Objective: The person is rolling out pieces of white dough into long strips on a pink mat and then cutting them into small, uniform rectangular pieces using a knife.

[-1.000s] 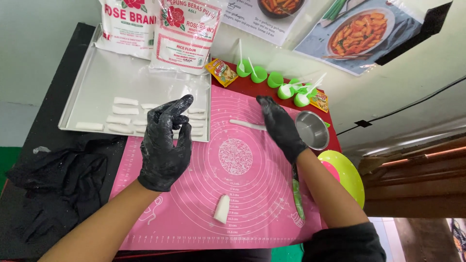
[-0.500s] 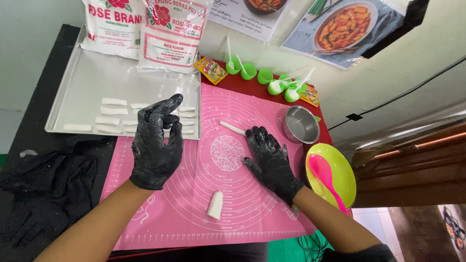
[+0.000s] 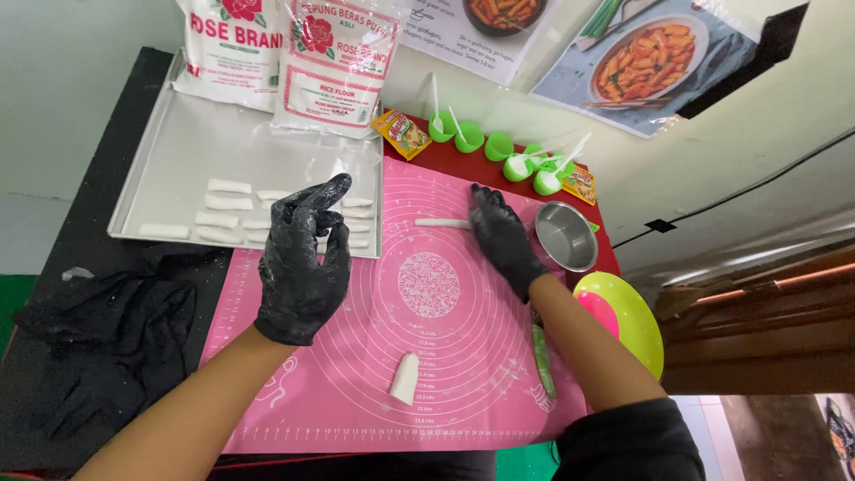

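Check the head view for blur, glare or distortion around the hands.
Head view: both black-gloved hands, left and right, are sharp; the pink silicone mat is evenly lit with soft shadows; mild sheen on the round steel bowl; wide-angle lens tilts the wall posters.

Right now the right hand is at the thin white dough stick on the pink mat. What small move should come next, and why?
Probably close the right hand on the dough stick and lift it toward the metal tray. The fingers only touch its end, it lies alone on the pink mat, and similar white pieces already sit in rows on the tray.
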